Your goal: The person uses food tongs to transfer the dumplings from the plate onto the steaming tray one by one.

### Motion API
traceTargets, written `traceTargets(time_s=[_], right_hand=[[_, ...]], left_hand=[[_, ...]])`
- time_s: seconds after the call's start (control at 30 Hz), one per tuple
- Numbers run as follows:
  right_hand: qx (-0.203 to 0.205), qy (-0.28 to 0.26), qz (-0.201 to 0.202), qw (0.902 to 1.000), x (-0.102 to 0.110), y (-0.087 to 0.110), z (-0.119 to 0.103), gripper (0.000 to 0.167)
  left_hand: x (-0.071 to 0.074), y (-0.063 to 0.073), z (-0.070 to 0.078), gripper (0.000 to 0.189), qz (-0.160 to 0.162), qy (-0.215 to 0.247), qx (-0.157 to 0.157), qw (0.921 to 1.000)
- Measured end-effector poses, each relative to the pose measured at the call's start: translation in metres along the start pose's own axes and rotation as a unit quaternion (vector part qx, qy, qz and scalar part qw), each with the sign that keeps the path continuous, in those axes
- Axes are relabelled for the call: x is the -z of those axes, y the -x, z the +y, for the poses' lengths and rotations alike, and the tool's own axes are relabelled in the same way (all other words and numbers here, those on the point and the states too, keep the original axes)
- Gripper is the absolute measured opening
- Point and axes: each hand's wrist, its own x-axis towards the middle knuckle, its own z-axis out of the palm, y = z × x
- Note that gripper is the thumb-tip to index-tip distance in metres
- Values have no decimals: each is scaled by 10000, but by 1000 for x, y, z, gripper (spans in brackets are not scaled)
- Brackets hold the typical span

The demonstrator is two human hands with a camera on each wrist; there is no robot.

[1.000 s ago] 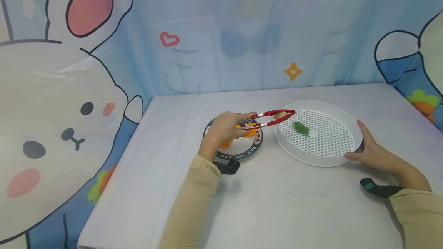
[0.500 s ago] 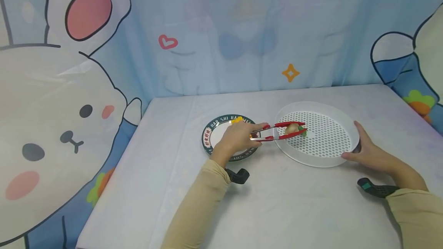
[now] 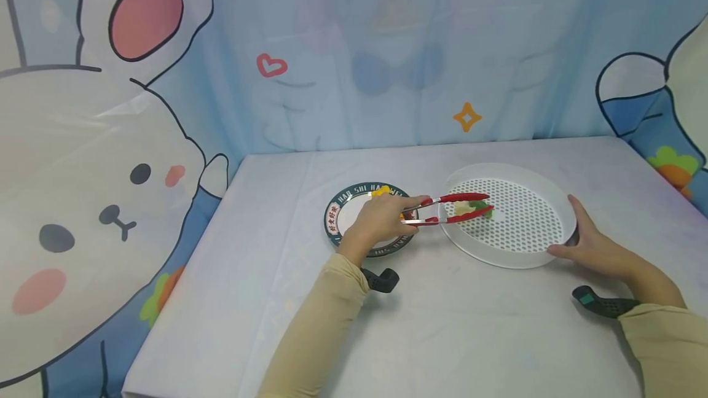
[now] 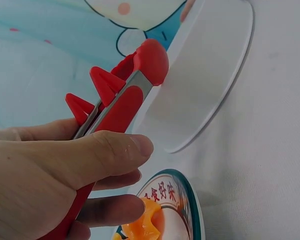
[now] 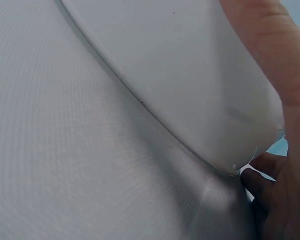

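Observation:
My left hand [image 3: 378, 223] holds red-and-metal tongs [image 4: 121, 107], thumb along one arm. In the head view their tips reach over a white round strainer basket [image 3: 533, 217] with a perforated floor. Between and below the tongs' arms lies a pale cream piece [image 3: 462, 206], beside a green leafy piece [image 3: 487, 210]; whether the tongs touch either cannot be told. My right hand [image 3: 600, 244] grips the basket's right side, with the thumb at the front and fingers further back. Under my left hand is a plate [image 3: 334, 207] with a green patterned rim, partly hidden, bearing orange [image 4: 144, 222] and yellow pieces.
Everything stands on a white-covered table [image 3: 442, 330]. Behind it hangs a blue curtain [image 3: 332, 109] with cartoon prints. A black wrist device [image 3: 381, 280] sits on the left wrist, another one [image 3: 603, 303] on the right.
My left hand has moved right and nearer with the tongs, carrying the cream piece to the green piece. Since half a second ago the cream piece sits slightly further left between the arms. My right hand stays put.

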Motion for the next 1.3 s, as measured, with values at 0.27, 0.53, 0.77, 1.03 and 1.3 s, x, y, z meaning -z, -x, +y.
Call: traceTargets(time_s=[0.27, 0.53, 0.77, 1.03, 1.3], right_hand=[[56, 18, 35, 10000, -1, -2, 0, 119], [7, 26, -32, 10000, -2, -3, 1, 119], [-21, 10, -39, 10000, -3, -2, 0, 120], [129, 25, 118, 9998, -5, -2, 0, 120], [131, 0, 130, 9998, -3, 0, 2, 119]], left_hand=[[0, 0, 0, 69, -113, 135, 153, 9997], [2, 4, -3, 70, -67, 144, 141, 9998], [15, 8, -18, 81, -87, 342, 359, 9987], [42, 23, -52, 90, -9, 616, 715, 9955], [70, 49, -82, 94, 100, 883, 1256, 9881]])
